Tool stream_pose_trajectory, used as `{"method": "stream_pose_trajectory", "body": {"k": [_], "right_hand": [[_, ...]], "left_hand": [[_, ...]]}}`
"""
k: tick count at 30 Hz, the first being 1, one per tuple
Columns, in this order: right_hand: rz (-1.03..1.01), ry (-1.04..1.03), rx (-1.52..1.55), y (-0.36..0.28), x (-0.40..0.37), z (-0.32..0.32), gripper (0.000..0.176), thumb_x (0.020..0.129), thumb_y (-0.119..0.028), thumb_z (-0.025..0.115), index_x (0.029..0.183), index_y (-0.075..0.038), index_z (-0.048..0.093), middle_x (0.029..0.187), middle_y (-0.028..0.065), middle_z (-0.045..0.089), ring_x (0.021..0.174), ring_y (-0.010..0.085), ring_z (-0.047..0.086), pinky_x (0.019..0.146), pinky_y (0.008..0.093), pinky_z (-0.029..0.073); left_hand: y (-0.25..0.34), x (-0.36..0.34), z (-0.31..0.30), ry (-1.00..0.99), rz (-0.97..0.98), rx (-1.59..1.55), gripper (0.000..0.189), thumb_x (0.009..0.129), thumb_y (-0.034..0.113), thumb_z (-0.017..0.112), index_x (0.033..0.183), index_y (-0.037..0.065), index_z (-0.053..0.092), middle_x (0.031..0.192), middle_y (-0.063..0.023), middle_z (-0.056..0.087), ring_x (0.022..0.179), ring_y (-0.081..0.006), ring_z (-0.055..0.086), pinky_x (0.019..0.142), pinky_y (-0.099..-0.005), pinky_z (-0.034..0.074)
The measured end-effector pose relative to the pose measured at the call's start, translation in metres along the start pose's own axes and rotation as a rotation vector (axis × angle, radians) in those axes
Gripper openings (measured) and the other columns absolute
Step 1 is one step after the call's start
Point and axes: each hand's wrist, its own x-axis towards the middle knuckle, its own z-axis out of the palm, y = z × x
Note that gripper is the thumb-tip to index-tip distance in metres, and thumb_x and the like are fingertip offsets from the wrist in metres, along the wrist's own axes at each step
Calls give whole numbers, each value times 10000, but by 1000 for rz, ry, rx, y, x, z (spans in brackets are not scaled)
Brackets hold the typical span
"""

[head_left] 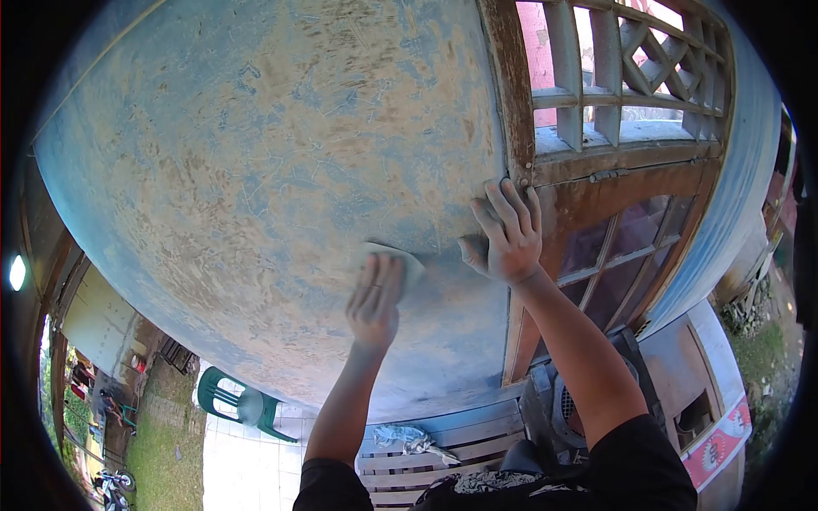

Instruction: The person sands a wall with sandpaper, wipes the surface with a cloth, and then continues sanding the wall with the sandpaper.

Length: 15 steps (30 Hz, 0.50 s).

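A patchy wall (281, 153) fills the middle of the head view, its blue paint worn through to beige and brown. Against it, my left hand (375, 294) presses a pale sheet of sandpaper (412, 266); the fingers lie over the sheet and are slightly blurred. The sheet's far face is hidden. My right hand (509, 238) is open, fingers spread, resting on the wall beside the wooden door frame (511, 94). Its fingertips reach the frame's edge. Greyish dust coats both hands.
At right is a wooden door (558, 213) with glass panes, below a lattice vent (609, 102). Beneath my arms stands a slatted bench (392, 468) with a crumpled plastic bag (405, 439). A green chair (264, 417) stands lower left on white tiles (226, 468), beside grass.
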Motion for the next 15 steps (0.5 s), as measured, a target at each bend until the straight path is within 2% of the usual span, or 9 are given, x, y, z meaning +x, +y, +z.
{"method": "stream_pose_trajectory", "body": {"k": [3, 4, 7, 8, 10, 11, 12, 14, 15], "right_hand": [[-4, 21, 9, 0, 1, 1, 511, 868, -435, 688, 1316, -191, 657, 1545, 77, 515, 1410, 306, 513, 1167, 581, 357], [5, 23, 2, -1, 0, 1, 512, 871, -435, 688, 1318, -190, 653, 1546, 78, 514, 1411, 304, 514, 1172, 580, 350], [15, 23, -5, -1, -2, 1, 510, 875, -434, 687, 1321, -189, 649, 1543, 79, 517, 1410, 300, 515, 1177, 577, 340], [10, 24, -2, 0, -1, 2, 508, 876, -434, 687, 1320, -190, 648, 1541, 80, 519, 1409, 298, 516, 1178, 574, 339], [7, 21, -2, 1, 1, 1, 503, 877, -435, 687, 1314, -189, 652, 1534, 83, 525, 1405, 300, 520, 1175, 573, 344], [4, 27, -4, 1, 0, 1, 498, 877, -436, 688, 1308, -188, 657, 1527, 86, 531, 1401, 303, 523, 1172, 571, 348], [-3, 19, 1, -1, -1, 0, 498, 877, -436, 688, 1308, -188, 657, 1527, 86, 531, 1401, 303, 523, 1172, 571, 348], [8, 23, -12, -1, 1, -1, 486, 878, -436, 686, 1293, -185, 668, 1516, 95, 539, 1388, 311, 534, 1161, 562, 369], [-5, 25, -13, 0, 0, 0, 486, 878, -436, 686, 1293, -185, 668, 1516, 95, 539, 1388, 311, 534, 1161, 562, 369]], "left_hand": [[5, -8, -10, -143, 81, -10, 415, 904, -59, 645, 1274, 106, 734, 1394, -82, 666, 1335, -325, 593, 1078, -473, 539], [0, -4, -9, -137, 86, -7, 415, 904, -59, 645, 1274, 106, 734, 1394, -82, 666, 1335, -325, 593, 1078, -473, 539], [-11, 9, -15, 112, -141, 100, 443, 890, -108, 620, 1294, 47, 711, 1404, -113, 653, 1349, -323, 579, 1096, -504, 520], [-7, 15, -13, 110, -145, 98, 443, 890, -108, 620, 1294, 47, 711, 1404, -113, 653, 1349, -323, 579, 1096, -504, 520], [12, 19, -4, 218, -346, 84, 444, 887, -116, 605, 1304, 9, 696, 1398, -140, 654, 1348, -343, 578, 1095, -518, 516], [24, 18, 4, 207, -313, 12, 457, 901, -93, 601, 1323, 50, 699, 1406, -103, 657, 1357, -318, 576, 1103, -502, 510], [31, 14, 6, 206, -324, 14, 457, 901, -93, 601, 1323, 50, 699, 1406, -103, 657, 1357, -318, 576, 1103, -502, 510], [41, 7, 8, -65, -110, -37, 460, 908, -85, 601, 1310, 104, 722, 1402, -57, 667, 1369, -282, 571, 1112, -477, 503], [35, 5, 9, -48, -116, -58, 475, 903, -96, 610, 1286, 151, 744, 1398, -16, 670, 1375, -245, 569, 1112, -449, 502]]}}
